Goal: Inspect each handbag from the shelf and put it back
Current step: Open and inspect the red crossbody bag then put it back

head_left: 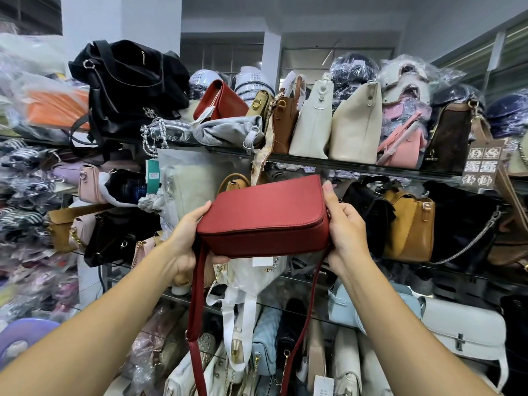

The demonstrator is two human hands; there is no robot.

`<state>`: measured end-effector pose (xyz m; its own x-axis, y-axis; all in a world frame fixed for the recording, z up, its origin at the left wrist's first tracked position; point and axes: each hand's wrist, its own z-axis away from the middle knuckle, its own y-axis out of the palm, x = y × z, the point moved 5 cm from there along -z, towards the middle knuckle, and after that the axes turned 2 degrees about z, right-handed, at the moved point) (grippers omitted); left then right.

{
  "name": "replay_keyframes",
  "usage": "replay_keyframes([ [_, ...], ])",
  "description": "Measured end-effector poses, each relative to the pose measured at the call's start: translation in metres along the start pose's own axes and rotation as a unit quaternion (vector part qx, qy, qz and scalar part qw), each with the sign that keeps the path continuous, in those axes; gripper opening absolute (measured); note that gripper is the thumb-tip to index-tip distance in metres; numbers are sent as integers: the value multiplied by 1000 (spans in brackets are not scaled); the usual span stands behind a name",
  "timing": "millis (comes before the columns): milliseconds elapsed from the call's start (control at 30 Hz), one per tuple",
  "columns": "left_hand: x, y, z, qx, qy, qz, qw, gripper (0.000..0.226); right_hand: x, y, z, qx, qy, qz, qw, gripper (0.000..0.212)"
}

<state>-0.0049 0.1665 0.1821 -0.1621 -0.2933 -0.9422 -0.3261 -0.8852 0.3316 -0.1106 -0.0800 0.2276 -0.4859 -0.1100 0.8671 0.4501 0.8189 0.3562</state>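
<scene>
A red rectangular handbag (265,215) is held flat in front of me at mid-height, its flap side facing up. My left hand (190,238) grips its left end from below and my right hand (344,227) grips its right end, thumb up along the edge. The bag's red strap (197,318) hangs down in a long loop beneath it. Behind the bag stand glass shelves (357,164) crowded with handbags.
The top shelf carries a black bag (128,84), another red bag (220,101), a brown bag (285,121) and two cream bags (337,124). Tan and black bags (411,227) fill the middle shelf. White and pale blue bags lie below. Plastic-wrapped goods pile up at left.
</scene>
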Motion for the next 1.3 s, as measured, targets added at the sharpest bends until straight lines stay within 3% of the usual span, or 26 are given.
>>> replay_keyframes([
  [167, -10, 9, 11, 43, 0, 3, 999, 53, -13, -8, -3, 16, 71, -55, 996, 59],
  [267, -17, 15, 15, 54, 16, -13, 998, 55, -21, -15, -5, 12, 107, -98, 989, 38],
  [367, -22, 19, 15, 62, 25, -24, 997, 59, -30, -21, -8, 1, 130, -136, 982, 29],
  [667, -28, 39, 20, 152, 29, 20, 988, 44, -50, -28, -10, -14, 183, -133, 974, 21],
  [1000, -33, 48, 22, 156, 66, 5, 986, 47, -58, -25, -7, 8, 218, -160, 963, 19],
  [1100, -33, 43, 19, 135, 84, -11, 987, 51, -55, -23, -7, 22, 212, -149, 966, 23],
  [1300, -27, 31, 17, 78, 105, -24, 991, 48, -33, -17, -5, 99, 173, -125, 972, 61],
])
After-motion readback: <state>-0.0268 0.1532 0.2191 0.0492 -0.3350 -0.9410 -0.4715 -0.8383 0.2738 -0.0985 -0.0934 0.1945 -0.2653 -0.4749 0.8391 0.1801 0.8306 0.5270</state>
